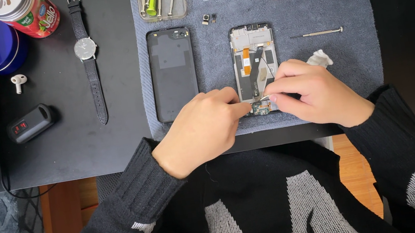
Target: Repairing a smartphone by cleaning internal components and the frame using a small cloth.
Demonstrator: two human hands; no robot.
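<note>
Your left hand and right hand meet at the six o'clock end of an opened phone lying on a grey mat. Your right fingertips pinch thin tweezers narrowly; your left fingertips press the phone's edge. Its back cover is already off, lying at nine o'clock; internal parts remain in place. A screwdriver rests at two o'clock.

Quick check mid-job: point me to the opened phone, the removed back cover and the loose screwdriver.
opened phone [253,53], head view, on the exposed inner frame.
back cover [173,75], head view, middle of the dark panel.
screwdriver [322,32], head view, on its thin shaft.
</note>
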